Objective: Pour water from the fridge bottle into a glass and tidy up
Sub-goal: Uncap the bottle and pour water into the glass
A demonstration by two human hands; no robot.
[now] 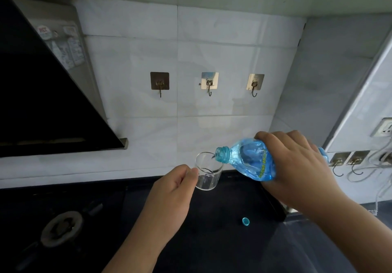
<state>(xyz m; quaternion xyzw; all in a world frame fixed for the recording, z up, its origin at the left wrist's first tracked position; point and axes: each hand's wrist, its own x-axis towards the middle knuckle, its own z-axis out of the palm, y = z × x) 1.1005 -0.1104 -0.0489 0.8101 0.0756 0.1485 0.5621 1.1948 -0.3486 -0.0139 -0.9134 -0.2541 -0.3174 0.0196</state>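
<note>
Lower centre of the frame: the left hand (169, 196), nearest the viewer, with thumb and fingers curled round the side of a clear glass (209, 172) to steady it on the dark countertop (222, 241). Right of centre: the right hand (297, 166) wraps over the body of a blue-tinted plastic bottle (248, 159), tilted so that its open neck sits at the glass rim, where a thin stream enters. The glass holds only a shallow layer of water at the bottom.

Step in hand, as judged: the pour itself, early on. The next move calls for a steady tilt until the glass is suitably full, then righting the bottle without dribble and refitting its cap (245, 221) (the small blue one lying loose on the countertop at lower right).

Surroundings: a gas burner (61, 228) at lower left; a black range hood (42, 94) at upper left; pale wall tiles (212, 39) carrying three adhesive hooks (209, 84); further hooks, a socket and cables at the right edge.
</note>
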